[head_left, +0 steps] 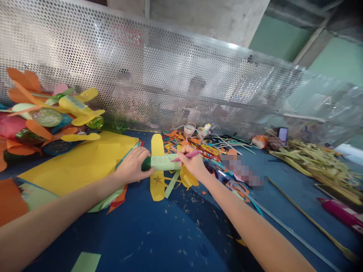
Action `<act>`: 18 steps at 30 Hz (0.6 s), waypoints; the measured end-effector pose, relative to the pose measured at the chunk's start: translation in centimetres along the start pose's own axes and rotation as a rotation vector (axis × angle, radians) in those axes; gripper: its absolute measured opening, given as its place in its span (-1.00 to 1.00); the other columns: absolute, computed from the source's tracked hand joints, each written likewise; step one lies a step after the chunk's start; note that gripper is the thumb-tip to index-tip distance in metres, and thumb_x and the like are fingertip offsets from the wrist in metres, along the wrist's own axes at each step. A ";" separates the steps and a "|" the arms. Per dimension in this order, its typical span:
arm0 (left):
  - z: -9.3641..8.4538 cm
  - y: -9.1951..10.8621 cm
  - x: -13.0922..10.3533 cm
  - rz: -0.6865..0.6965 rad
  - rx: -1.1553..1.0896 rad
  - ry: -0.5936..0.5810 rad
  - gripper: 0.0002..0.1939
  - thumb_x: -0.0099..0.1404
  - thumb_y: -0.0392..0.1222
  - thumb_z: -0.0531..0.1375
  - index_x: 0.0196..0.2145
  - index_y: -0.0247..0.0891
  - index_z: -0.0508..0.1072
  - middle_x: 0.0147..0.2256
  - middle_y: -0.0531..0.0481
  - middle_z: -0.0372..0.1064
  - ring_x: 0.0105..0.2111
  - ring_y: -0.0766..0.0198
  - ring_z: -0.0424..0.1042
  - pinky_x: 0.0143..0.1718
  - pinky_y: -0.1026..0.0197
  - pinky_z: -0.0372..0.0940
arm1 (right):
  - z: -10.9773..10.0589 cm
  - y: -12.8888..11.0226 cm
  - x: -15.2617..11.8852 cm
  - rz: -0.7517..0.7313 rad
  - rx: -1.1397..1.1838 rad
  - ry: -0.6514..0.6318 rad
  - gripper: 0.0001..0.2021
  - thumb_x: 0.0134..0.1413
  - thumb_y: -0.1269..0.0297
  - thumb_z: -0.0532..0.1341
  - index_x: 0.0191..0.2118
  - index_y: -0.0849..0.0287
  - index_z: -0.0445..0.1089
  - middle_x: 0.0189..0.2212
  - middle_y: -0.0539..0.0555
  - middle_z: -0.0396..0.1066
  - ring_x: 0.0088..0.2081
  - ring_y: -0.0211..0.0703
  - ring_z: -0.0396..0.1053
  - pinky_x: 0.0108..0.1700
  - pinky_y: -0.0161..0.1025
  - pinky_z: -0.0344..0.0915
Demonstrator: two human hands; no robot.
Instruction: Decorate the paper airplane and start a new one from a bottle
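A toy plane made from a green bottle wrapped in pale green paper [164, 162] lies in front of me, with a long yellow paper wing [157, 188] across it that bears a dark star. My left hand [134, 165] is closed round the bottle's dark green end. In my right hand [193, 163] is a pink pen [190, 154], its tip at the pale green paper, where faint round marks show. Yellow paper pieces [188, 178] stick out below the right hand at the plane's other end.
Yellow paper sheets [85, 162] and a pile of finished bottle planes [47, 117] lie at the left. Paper scraps and two cups [189, 130] stand behind the hands. To the right are a thin stick [306, 215], dry husks [314, 160] and a magenta tool [342, 212]. A perforated metal screen [170, 68] rises behind.
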State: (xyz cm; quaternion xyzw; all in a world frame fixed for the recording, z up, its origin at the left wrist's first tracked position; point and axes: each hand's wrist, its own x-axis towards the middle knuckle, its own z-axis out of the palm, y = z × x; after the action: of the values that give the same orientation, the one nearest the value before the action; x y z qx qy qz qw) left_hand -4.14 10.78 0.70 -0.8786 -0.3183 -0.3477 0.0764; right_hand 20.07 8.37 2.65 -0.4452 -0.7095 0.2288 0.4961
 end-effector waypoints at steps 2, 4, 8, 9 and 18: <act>0.0 0.0 0.0 0.004 0.003 -0.007 -0.76 0.13 -0.08 0.14 -0.29 -0.23 0.21 -0.24 -0.13 0.32 -0.13 0.05 0.30 -0.11 0.04 0.21 | 0.0 0.1 0.0 0.025 -0.006 -0.019 -0.76 0.07 0.31 0.11 -0.57 0.09 0.08 -0.75 -0.14 0.23 -0.54 -0.21 0.41 -0.36 -0.28 0.29; 0.1 -0.1 0.0 0.007 0.008 -0.010 -0.77 0.14 -0.09 0.13 -0.28 -0.22 0.20 -0.24 -0.13 0.31 -0.14 0.06 0.30 -0.11 0.04 0.21 | 0.0 0.1 -0.1 0.032 -0.023 -0.027 -0.75 0.07 0.30 0.11 -0.58 0.10 0.10 -0.75 -0.13 0.25 -0.51 -0.20 0.43 -0.38 -0.30 0.27; 0.1 -0.2 0.0 0.010 0.015 -0.002 -0.77 0.15 -0.08 0.13 -0.28 -0.23 0.20 -0.24 -0.13 0.30 -0.14 0.05 0.29 -0.11 0.03 0.21 | 0.0 0.0 -0.2 0.020 -0.064 -0.022 -0.76 0.08 0.30 0.11 -0.58 0.12 0.16 -0.73 -0.11 0.29 -0.50 -0.21 0.45 -0.39 -0.33 0.24; 0.1 -0.2 0.0 0.010 0.013 -0.001 -0.77 0.15 -0.09 0.13 -0.28 -0.22 0.20 -0.24 -0.13 0.30 -0.14 0.05 0.29 -0.11 0.03 0.21 | 0.1 -0.1 -0.2 0.018 -0.070 -0.019 -0.76 0.08 0.29 0.11 -0.58 0.13 0.17 -0.72 -0.10 0.29 -0.49 -0.21 0.45 -0.39 -0.33 0.24; 0.1 -0.1 0.0 0.001 -0.016 0.013 -0.77 0.12 -0.10 0.14 -0.28 -0.20 0.22 -0.24 -0.12 0.32 -0.15 0.05 0.31 -0.14 0.01 0.23 | 0.1 -0.1 -0.2 0.029 -0.037 -0.015 -0.76 0.10 0.24 0.11 -0.56 0.10 0.16 -0.71 -0.10 0.30 -0.48 -0.19 0.45 -0.33 -0.28 0.28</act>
State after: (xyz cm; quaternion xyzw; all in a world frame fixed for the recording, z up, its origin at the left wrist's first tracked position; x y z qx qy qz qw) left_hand -4.13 10.89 0.58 -0.8771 -0.3145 -0.3558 0.0716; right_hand 19.94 8.17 2.58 -0.4630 -0.7108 0.2262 0.4789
